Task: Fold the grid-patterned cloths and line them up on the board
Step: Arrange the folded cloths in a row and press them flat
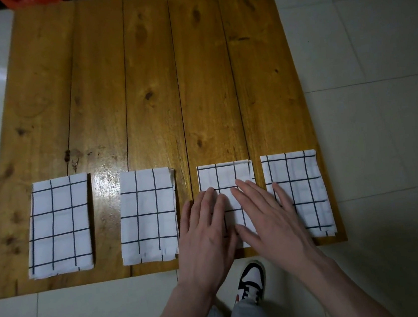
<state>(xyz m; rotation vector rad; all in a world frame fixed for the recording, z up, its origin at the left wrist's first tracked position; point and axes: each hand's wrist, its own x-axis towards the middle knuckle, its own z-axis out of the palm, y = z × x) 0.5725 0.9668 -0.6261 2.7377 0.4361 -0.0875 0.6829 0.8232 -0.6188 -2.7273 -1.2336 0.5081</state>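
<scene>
Fingers: we press left hand (205,226) and right hand (269,216) flat, straight, gripping nothing.
Beneath fingers: third folded white grid-patterned cloth (224,176); we smooth outward, squaring edges.

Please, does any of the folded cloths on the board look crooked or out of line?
Only slightly. The leftmost cloth leans a little, and the gap between it and the second cloth is wider than the others. The rightmost cloth overhangs the board at its right edge.
</scene>
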